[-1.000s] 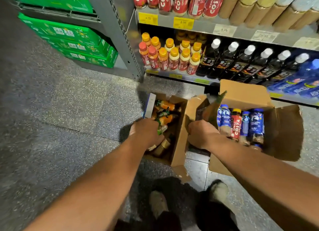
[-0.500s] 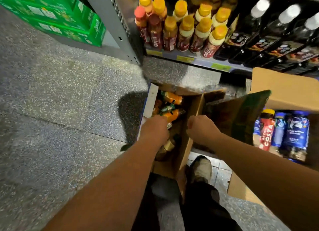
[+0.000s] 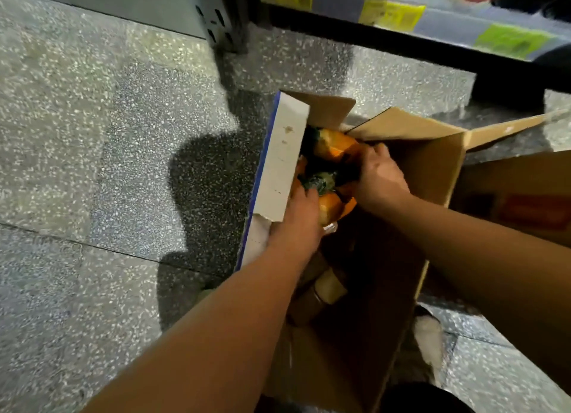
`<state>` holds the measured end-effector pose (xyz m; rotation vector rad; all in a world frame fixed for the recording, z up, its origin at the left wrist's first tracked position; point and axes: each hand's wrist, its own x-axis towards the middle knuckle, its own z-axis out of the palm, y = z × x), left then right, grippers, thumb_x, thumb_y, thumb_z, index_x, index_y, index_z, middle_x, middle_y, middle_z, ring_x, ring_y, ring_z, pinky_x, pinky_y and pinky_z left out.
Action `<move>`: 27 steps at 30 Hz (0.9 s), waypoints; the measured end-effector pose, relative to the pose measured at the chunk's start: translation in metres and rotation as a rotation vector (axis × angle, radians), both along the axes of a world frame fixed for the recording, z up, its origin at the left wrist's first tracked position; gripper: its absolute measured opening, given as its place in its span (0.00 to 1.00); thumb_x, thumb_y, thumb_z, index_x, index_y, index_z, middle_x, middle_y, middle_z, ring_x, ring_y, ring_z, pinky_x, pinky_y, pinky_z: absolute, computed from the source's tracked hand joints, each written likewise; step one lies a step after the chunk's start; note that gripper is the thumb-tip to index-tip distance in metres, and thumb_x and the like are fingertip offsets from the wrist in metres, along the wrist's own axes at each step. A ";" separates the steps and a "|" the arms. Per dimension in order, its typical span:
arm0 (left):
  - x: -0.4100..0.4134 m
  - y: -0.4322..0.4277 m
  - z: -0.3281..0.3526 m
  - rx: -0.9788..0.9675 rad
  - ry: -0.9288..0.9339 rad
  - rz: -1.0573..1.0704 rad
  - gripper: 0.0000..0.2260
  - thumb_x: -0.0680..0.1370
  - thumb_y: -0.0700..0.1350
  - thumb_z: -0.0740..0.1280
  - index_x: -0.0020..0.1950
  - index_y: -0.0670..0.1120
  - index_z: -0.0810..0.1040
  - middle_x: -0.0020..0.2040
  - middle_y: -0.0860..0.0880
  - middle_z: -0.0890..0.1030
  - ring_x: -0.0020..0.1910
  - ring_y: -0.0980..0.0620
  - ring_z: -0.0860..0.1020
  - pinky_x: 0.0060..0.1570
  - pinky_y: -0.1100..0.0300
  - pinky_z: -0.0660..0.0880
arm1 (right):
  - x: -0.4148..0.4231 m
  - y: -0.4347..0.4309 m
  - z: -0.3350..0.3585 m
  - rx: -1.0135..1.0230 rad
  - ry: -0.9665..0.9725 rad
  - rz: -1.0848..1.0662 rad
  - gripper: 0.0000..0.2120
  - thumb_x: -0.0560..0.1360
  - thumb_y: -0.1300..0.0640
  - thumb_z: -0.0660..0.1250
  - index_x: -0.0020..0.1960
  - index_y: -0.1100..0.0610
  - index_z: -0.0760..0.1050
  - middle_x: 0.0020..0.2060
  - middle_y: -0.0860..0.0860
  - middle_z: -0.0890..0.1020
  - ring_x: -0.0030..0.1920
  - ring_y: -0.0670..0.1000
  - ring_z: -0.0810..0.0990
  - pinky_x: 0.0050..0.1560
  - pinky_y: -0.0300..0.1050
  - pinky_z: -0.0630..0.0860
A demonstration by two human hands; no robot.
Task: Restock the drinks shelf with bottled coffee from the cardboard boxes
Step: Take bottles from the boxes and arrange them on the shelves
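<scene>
On the floor below the drinks shelf (image 3: pixel 336 1), mid-scene: open cardboard box (image 3: pixel 432 165), flaps spread, white blue-edged flap (image 3: pixel 279 159) standing along its left side. Contents: bottles lying loose on their sides at the far end, namely far orange bottle (image 3: pixel 335 144), near orange bottle (image 3: pixel 336 208), a dark green-topped bottle (image 3: pixel 321 181) between them; tan bottles (image 3: pixel 329 286) deeper and nearer, in shadow. Step in hand, as judged: picking stock out of the box, with nothing yet carried up to the shelf. Left hand (image 3: pixel 301 218): inside the box beside the white flap, back uppermost, fingers wrapped round the near orange bottle. Right hand (image 3: pixel 381 174): inside from the right, knuckles bent, fingers curled down against the far orange bottle; fingertips hidden, so firm hold or mere touch impossible to tell. Both forearms stretched out from the near edge, converging on the far end of the box. Next move, as judged: a straight lift clear of the flaps, a turn to upright, then a reach to the far shelf behind the yellow price tags (image 3: pixel 392 14). Second cardboard box (image 3: pixel 519 208) just beside, right. Speckled floor (image 3: pixel 92 134), left.
</scene>
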<state>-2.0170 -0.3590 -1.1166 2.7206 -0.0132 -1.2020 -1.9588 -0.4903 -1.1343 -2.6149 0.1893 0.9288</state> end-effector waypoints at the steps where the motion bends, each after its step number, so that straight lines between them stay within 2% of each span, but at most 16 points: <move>1: 0.003 0.000 -0.006 0.003 -0.001 -0.046 0.33 0.75 0.56 0.67 0.74 0.45 0.59 0.74 0.41 0.59 0.74 0.41 0.57 0.72 0.48 0.58 | 0.003 0.000 -0.010 -0.002 -0.052 -0.030 0.20 0.76 0.58 0.65 0.66 0.61 0.67 0.63 0.58 0.68 0.61 0.62 0.71 0.60 0.52 0.68; 2: 0.005 0.001 -0.010 0.005 -0.011 -0.081 0.34 0.75 0.58 0.67 0.74 0.44 0.59 0.74 0.41 0.60 0.74 0.41 0.57 0.73 0.49 0.56 | 0.005 -0.001 -0.017 -0.014 -0.105 -0.054 0.17 0.75 0.61 0.64 0.64 0.60 0.69 0.62 0.57 0.68 0.59 0.61 0.72 0.59 0.52 0.69; 4: 0.006 0.003 -0.015 -0.015 -0.038 -0.081 0.33 0.75 0.56 0.68 0.74 0.44 0.59 0.73 0.42 0.64 0.73 0.42 0.58 0.73 0.51 0.56 | 0.004 0.001 -0.028 -0.076 -0.186 -0.033 0.18 0.74 0.63 0.64 0.63 0.60 0.69 0.62 0.57 0.69 0.58 0.61 0.72 0.58 0.53 0.71; 8: 0.003 0.007 -0.018 -0.100 -0.041 -0.017 0.31 0.75 0.51 0.69 0.72 0.45 0.60 0.70 0.43 0.68 0.72 0.43 0.60 0.69 0.55 0.56 | 0.002 0.008 -0.037 -0.238 -0.261 0.007 0.14 0.77 0.60 0.62 0.62 0.56 0.69 0.61 0.57 0.69 0.59 0.59 0.69 0.57 0.52 0.68; 10: 0.000 0.009 -0.015 -0.167 -0.028 0.045 0.30 0.75 0.49 0.69 0.73 0.45 0.60 0.70 0.44 0.68 0.71 0.44 0.61 0.68 0.58 0.54 | -0.001 0.008 -0.040 -0.235 -0.289 -0.017 0.12 0.78 0.60 0.59 0.61 0.56 0.69 0.60 0.57 0.68 0.59 0.59 0.68 0.56 0.53 0.68; 12: -0.002 0.009 -0.009 -0.220 -0.025 0.086 0.29 0.74 0.49 0.70 0.72 0.46 0.62 0.69 0.45 0.69 0.71 0.45 0.62 0.69 0.56 0.57 | -0.001 0.005 -0.040 -0.155 -0.319 -0.065 0.10 0.79 0.61 0.54 0.58 0.57 0.70 0.57 0.59 0.70 0.57 0.60 0.69 0.55 0.53 0.68; 15: -0.011 0.004 0.002 -0.344 0.011 0.272 0.27 0.74 0.46 0.71 0.70 0.48 0.65 0.66 0.47 0.71 0.66 0.46 0.69 0.62 0.57 0.66 | 0.002 0.000 -0.033 -0.061 -0.231 -0.073 0.09 0.75 0.65 0.59 0.54 0.57 0.68 0.53 0.59 0.75 0.55 0.61 0.73 0.50 0.51 0.69; 17: -0.015 -0.001 0.009 -0.429 -0.016 0.407 0.27 0.72 0.46 0.73 0.69 0.49 0.68 0.65 0.49 0.72 0.64 0.48 0.71 0.58 0.59 0.69 | 0.005 -0.003 -0.029 -0.001 -0.147 -0.112 0.11 0.72 0.66 0.62 0.50 0.56 0.65 0.47 0.58 0.78 0.51 0.62 0.76 0.44 0.49 0.69; 19: -0.019 -0.005 0.020 -0.513 -0.063 0.516 0.27 0.70 0.46 0.75 0.67 0.48 0.70 0.62 0.52 0.72 0.61 0.52 0.71 0.54 0.65 0.67 | 0.003 -0.003 -0.018 0.035 -0.084 -0.158 0.13 0.70 0.65 0.65 0.53 0.56 0.67 0.48 0.59 0.80 0.53 0.62 0.77 0.48 0.50 0.72; 21: -0.022 -0.010 0.038 -0.578 -0.098 0.594 0.25 0.68 0.46 0.77 0.62 0.48 0.74 0.55 0.54 0.71 0.56 0.55 0.71 0.51 0.67 0.65 | -0.002 -0.005 0.001 0.045 -0.006 -0.168 0.18 0.71 0.61 0.68 0.59 0.55 0.70 0.52 0.60 0.80 0.57 0.62 0.76 0.53 0.49 0.73; 24: -0.030 -0.013 0.074 -0.647 -0.113 0.695 0.23 0.63 0.46 0.80 0.54 0.48 0.76 0.50 0.54 0.71 0.50 0.57 0.72 0.49 0.69 0.69 | -0.013 -0.009 0.042 0.074 0.109 -0.168 0.21 0.71 0.56 0.71 0.62 0.56 0.72 0.57 0.58 0.78 0.59 0.60 0.76 0.56 0.47 0.72; 27: -0.036 -0.012 0.117 -0.740 -0.014 0.856 0.20 0.63 0.44 0.80 0.49 0.52 0.74 0.48 0.55 0.76 0.46 0.59 0.74 0.39 0.77 0.68 | -0.026 -0.013 0.092 0.172 0.156 -0.237 0.16 0.71 0.52 0.72 0.56 0.56 0.76 0.50 0.55 0.78 0.54 0.56 0.77 0.48 0.43 0.71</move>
